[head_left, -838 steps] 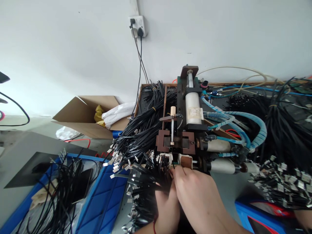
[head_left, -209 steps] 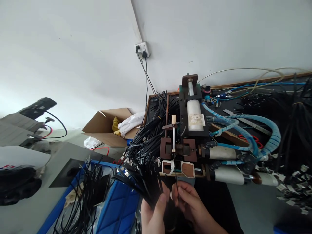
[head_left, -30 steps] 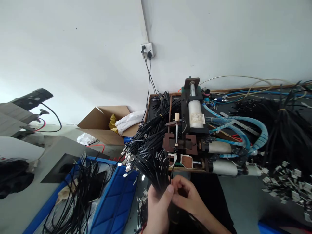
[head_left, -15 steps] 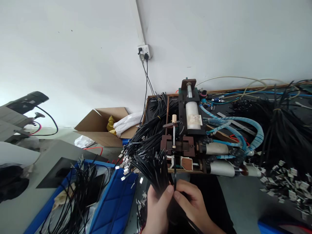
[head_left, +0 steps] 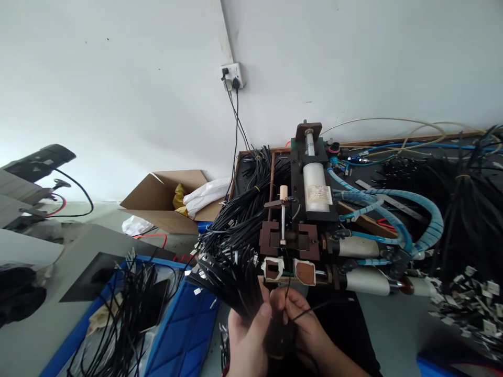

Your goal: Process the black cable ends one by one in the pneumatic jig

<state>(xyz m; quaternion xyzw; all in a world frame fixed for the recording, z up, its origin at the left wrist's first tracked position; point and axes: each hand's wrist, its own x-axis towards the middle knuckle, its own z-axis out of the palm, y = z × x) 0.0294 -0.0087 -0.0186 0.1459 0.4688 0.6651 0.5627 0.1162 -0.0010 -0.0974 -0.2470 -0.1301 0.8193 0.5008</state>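
Fingers of my left hand [head_left: 251, 330] wrap round a thick bundle of black cables [head_left: 230, 280], whose ends fan out up and to the left. Close beside it on the right, my right hand [head_left: 304, 319] pinches a thin black cable [head_left: 288, 285] between thumb and fingers. That cable rises toward the machine's brown clamp blocks [head_left: 271, 240]. Another cable with a pale tip [head_left: 330, 302] sticks out to the right over my right hand. The lower part of the bundle is dark and partly hidden between my hands.
A machine with a white cylinder [head_left: 315, 183] and blue hoses [head_left: 428, 209] stands beyond my hands. More cables [head_left: 251, 209] lie left of it, others [head_left: 456, 230] right. A cardboard box [head_left: 176, 222] and blue bin [head_left: 176, 324] are at left.
The bundle in my left hand has tilted further left. My right hand's fingers have shifted on the cable, and a pale-tipped cable now points out to the right. The view has shifted slightly.
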